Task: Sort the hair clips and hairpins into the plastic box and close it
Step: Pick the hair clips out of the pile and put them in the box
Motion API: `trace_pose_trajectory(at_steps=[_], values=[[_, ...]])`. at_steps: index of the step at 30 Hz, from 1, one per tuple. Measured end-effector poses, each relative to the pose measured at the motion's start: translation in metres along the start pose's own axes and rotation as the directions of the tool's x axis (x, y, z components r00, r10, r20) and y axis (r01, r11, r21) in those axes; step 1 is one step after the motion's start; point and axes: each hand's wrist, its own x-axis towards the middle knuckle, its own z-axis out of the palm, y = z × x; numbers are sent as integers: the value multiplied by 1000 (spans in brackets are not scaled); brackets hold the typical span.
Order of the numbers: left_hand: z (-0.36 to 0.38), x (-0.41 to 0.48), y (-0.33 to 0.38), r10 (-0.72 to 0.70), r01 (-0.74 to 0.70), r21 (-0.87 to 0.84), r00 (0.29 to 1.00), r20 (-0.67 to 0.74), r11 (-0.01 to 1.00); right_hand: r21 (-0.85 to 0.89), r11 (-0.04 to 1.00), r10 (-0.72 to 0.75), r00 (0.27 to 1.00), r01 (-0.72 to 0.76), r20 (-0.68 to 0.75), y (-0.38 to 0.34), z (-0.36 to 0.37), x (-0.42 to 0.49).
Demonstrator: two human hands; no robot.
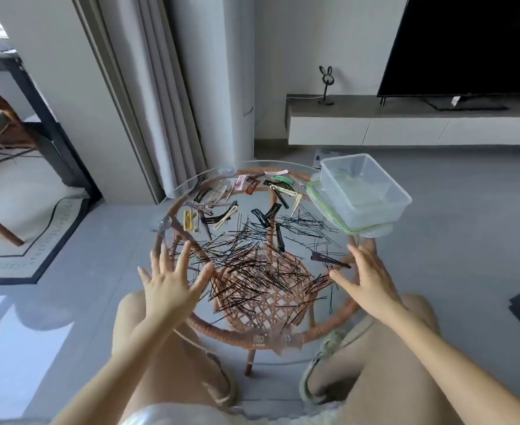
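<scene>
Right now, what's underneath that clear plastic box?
The box sits on its green-rimmed lid, at the far right edge of the glass table. Anything beneath the lid cannot be made out.

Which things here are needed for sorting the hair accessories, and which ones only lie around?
For the job:
hairpins; hair clips; plastic box; green-rimmed lid under the box; left hand and right hand, both open.

Lying about:
television; rabbit ornament; rug.
</scene>
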Motion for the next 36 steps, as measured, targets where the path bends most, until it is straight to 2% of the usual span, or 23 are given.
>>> trace_pose_trajectory(at_steps=[2,4,6,8,10,12,14,15,16,18,20,22,24,26,29,31,34,36], values=[[9,3,6,-80,80,-19,997,-18,997,-117,992,47,998,-52,-45,-12,13,2],[19,5,20,-62,61,-12,998,-34,998,-192,977,86,995,-93,-45,-30,29,4],[28,5,36,-27,25,-55,999,-38,998,-191,973,125,992,-128,-29,-49,41,6],[34,6,54,23,-24,-67,1000,-10,997,-147,982,119,993,-118,-1,-67,49,10],[39,5,71,95,-92,-107,995,19,990,-114,993,31,999,-28,30,-87,59,8],[37,1,82,144,-132,-252,989,29,959,-56,996,-72,996,75,51,-100,64,6],[30,3,82,153,-151,-408,988,-27,900,71,992,-101,995,100,13,-102,57,12],[26,6,77,149,-168,-423,986,-79,891,116,989,-92,995,96,-36,-99,50,18],[22,12,71,136,-175,-391,983,-127,904,124,988,-77,993,87,-85,-94,43,27],[14,31,53,94,-142,-245,976,-196,959,31,998,-44,993,48,-111,-80,30,50],[8,54,32,22,-39,-85,981,-192,996,-99,995,9,999,-12,-36,-68,24,71],[7,76,16,-67,67,-3,989,-135,998,-203,978,46,998,-38,31,-63,28,82],[8,92,7,-140,139,-23,988,-59,990,-235,971,51,998,-43,29,-67,37,81],[12,99,9,-144,144,-49,990,-7,988,-213,977,-2,1000,4,7,-78,49,71],[20,89,21,-41,40,-87,999,-11,995,-66,982,-175,984,177,27,-98,60,52],[22,79,29,13,-17,-183,1000,-24,983,8,970,-244,970,244,-19,-104,56,50],[18,68,34,40,-56,-340,998,-53,939,11,987,-158,980,160,-121,-96,42,76],[13,69,32,22,-72,-384,991,-132,921,-11,1000,-20,996,19,-85,-87,32,97]])
